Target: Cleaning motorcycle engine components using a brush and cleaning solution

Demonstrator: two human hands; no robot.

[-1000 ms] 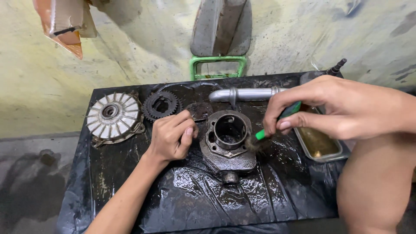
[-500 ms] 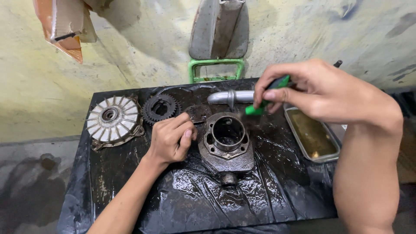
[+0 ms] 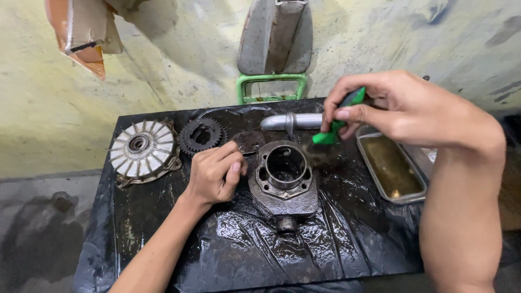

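Observation:
A dirty metal engine cylinder [image 3: 284, 179] with a round bore stands on black wet plastic sheeting [image 3: 228, 244]. My left hand [image 3: 216, 172] rests against its left side, fingers curled, steadying it. My right hand [image 3: 399, 106] is shut on a green-handled brush [image 3: 341, 122]. The brush's dark bristle end hovers just above the cylinder's upper right edge.
A finned silver flywheel [image 3: 143, 146] and a dark gear [image 3: 202, 135] lie at the left back. A chrome pipe [image 3: 290, 121] lies behind the cylinder. A metal tray of brownish liquid [image 3: 391, 168] sits to the right. A green frame [image 3: 271, 87] stands against the wall.
My right hand lifted the brush off the cylinder's right side, swung it up and back, and now brings it down toward the cylinder's upper right edge. The left hand stayed put.

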